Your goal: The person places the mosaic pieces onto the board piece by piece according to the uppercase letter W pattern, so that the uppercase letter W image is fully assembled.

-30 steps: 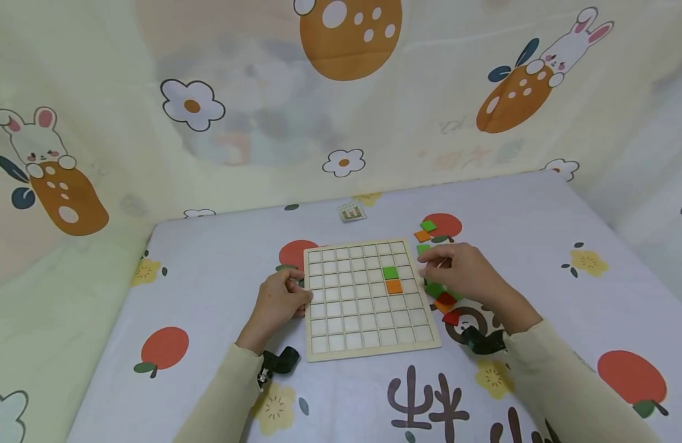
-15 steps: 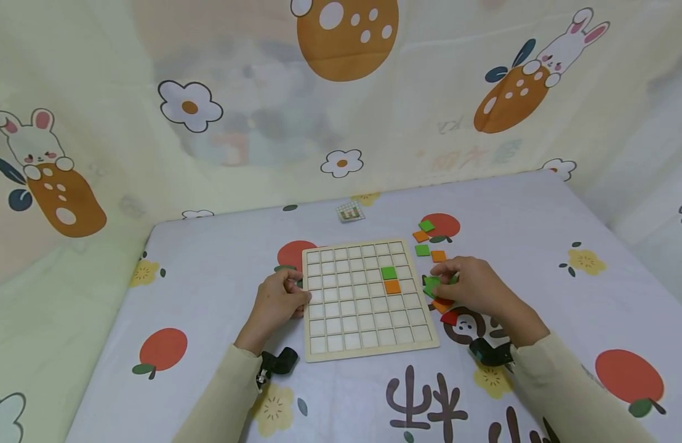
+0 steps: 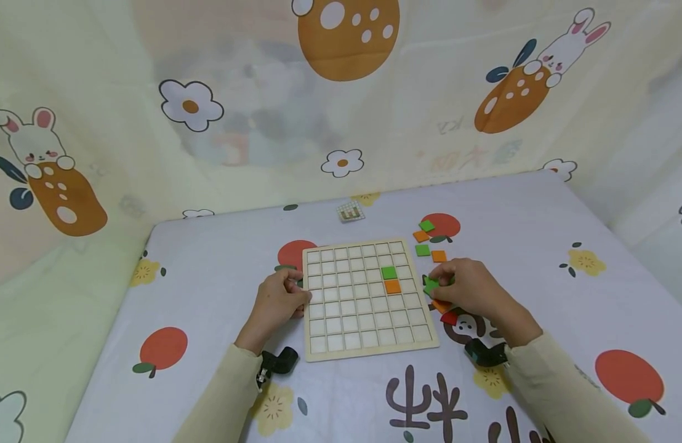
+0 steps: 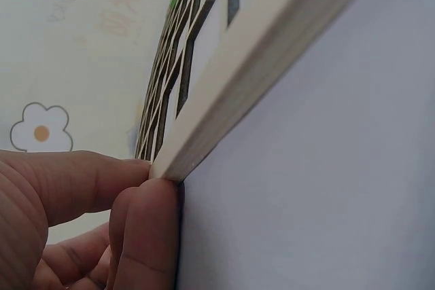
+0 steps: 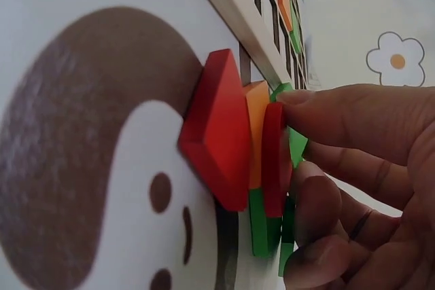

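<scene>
A pale wooden grid board (image 3: 372,354) lies on the table, with a green and an orange square tile (image 3: 393,287) in its cells. At its left edge my left hand (image 3: 277,299) pinches the frame between thumb and fingers, as the left wrist view shows close up. My right hand (image 3: 474,289) is at a small pile of tiles just right of the board, thumb and fingertips on a green tile (image 3: 431,285). Close by the thumb in the right wrist view is a red tile (image 5: 274,161) in the pile, and another red tile (image 5: 221,134) leans nearest the camera. The hand covers part of the pile.
Several loose green and orange tiles (image 3: 422,250) lie beyond the pile, along the board's right side. Past the board's far edge is a small picture card (image 3: 350,211). A printed white cloth (image 3: 224,369) covers the table, and a patterned curtain hangs behind.
My right hand has come down and nearer, from beside the board's upper right to the tile pile, uncovering an orange tile. The left hand stays on the board's edge.
</scene>
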Demonstrator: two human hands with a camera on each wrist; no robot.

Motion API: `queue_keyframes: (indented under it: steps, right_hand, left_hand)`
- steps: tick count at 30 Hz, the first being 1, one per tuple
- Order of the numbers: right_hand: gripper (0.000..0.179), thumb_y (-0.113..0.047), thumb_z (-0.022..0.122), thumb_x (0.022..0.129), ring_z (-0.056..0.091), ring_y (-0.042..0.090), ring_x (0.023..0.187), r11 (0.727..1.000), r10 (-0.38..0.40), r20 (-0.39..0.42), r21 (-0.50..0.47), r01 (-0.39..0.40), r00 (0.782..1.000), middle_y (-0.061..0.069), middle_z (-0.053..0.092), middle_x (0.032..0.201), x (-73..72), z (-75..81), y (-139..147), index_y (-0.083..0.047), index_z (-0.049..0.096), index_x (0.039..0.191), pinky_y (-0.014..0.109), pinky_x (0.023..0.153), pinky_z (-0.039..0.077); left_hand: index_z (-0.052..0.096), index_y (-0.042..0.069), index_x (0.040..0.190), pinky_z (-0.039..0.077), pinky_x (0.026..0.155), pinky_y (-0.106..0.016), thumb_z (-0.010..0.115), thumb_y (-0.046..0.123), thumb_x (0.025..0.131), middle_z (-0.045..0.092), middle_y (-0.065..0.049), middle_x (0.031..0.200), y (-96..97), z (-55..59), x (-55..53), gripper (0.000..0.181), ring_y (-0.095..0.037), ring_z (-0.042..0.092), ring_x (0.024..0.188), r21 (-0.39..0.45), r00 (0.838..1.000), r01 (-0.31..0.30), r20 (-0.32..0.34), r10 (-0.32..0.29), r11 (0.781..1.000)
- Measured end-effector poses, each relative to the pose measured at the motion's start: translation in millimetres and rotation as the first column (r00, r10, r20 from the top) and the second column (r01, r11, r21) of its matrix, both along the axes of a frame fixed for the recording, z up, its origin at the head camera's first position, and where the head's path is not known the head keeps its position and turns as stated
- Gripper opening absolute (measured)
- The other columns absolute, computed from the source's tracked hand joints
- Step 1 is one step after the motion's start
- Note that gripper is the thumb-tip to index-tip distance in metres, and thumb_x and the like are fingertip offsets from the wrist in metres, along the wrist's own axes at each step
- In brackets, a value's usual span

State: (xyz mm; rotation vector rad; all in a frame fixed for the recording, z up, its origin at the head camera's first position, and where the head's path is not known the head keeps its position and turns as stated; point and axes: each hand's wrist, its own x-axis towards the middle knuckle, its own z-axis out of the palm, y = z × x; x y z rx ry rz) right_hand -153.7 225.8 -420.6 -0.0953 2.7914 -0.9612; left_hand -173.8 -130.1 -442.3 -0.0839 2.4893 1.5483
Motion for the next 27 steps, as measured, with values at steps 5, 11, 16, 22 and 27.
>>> queue_keyframes:
  steps: [5,11,16,22,27]
  right_hand:
    - [0.018,-0.012,0.079,0.089,0.055,0.021,0.078,1.000,-0.003,0.022,-0.020,0.003,1.000,0.005,0.061,0.082,-1.1,-0.2,0.7,-0.003,0.077,0.104,0.031,0.062,0.047]
    - [0.013,-0.011,0.077,0.090,0.059,0.020,0.076,0.997,-0.014,0.029,-0.073,0.016,0.999,0.005,0.064,0.083,-1.3,0.4,3.1,-0.005,0.075,0.102,0.032,0.063,0.052]
    - [0.016,-0.011,0.075,0.092,0.061,0.020,0.073,0.993,-0.015,0.026,-0.115,0.018,1.000,0.006,0.064,0.084,-0.4,1.6,4.8,-0.005,0.076,0.107,0.031,0.062,0.054]
    - [0.023,-0.007,0.074,0.090,0.060,0.024,0.083,0.991,0.005,0.040,-0.136,0.000,0.999,0.010,0.064,0.094,-1.5,4.7,4.6,-0.002,0.075,0.113,0.029,0.066,0.056]
    - [0.031,-0.006,0.075,0.087,0.060,0.025,0.088,0.990,0.007,0.073,-0.143,0.004,0.997,0.011,0.065,0.097,-2.2,6.5,3.5,0.000,0.073,0.117,0.030,0.069,0.057]
  left_hand:
    - [0.063,-0.002,0.130,0.057,0.056,-0.025,0.075,0.002,0.091,0.063,-0.010,0.087,-0.3,-0.7,0.0,0.041,-0.016,0.065,0.061,-0.001,1.000,-0.002,0.008,0.002,1.000]
    - [0.062,-0.001,0.131,0.058,0.057,-0.026,0.075,0.002,0.091,0.063,-0.010,0.088,-0.5,-1.3,-0.5,0.042,-0.016,0.065,0.062,0.001,1.000,-0.002,0.014,0.002,1.000]
    - [0.063,0.000,0.131,0.058,0.057,-0.027,0.076,0.003,0.091,0.063,-0.010,0.089,-0.7,-1.8,-1.5,0.042,-0.017,0.065,0.062,0.001,1.000,-0.008,0.014,0.008,1.000]
    - [0.063,0.000,0.130,0.058,0.056,-0.026,0.077,0.004,0.090,0.062,-0.010,0.088,-1.1,-2.4,-2.1,0.042,-0.017,0.065,0.062,-0.003,1.000,-0.007,0.011,0.007,1.000]
    - [0.063,-0.001,0.130,0.056,0.055,-0.025,0.077,0.003,0.090,0.063,-0.010,0.087,0.5,-2.2,-2.8,0.042,-0.016,0.064,0.060,-0.006,1.000,-0.008,0.014,0.008,1.000]
